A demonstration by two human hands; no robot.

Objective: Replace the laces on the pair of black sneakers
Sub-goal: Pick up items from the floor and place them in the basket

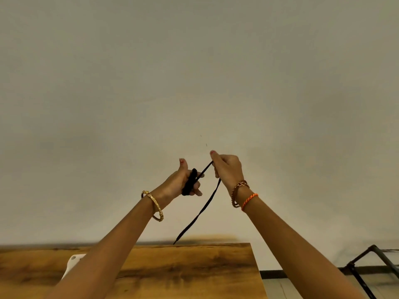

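Both hands are raised in front of a plain wall, above the table. A black shoelace is wound in a thick bundle round the fingers of my left hand, whose thumb points up. From the bundle the lace runs up to my right hand, which pinches it between thumb and fingers. The loose end hangs down from the right hand to about the table's far edge. No sneakers are in view.
A wooden table fills the lower left and middle, pushed against the wall. A white object lies on it, half hidden by my left forearm. A dark metal frame stands on the floor at the lower right.
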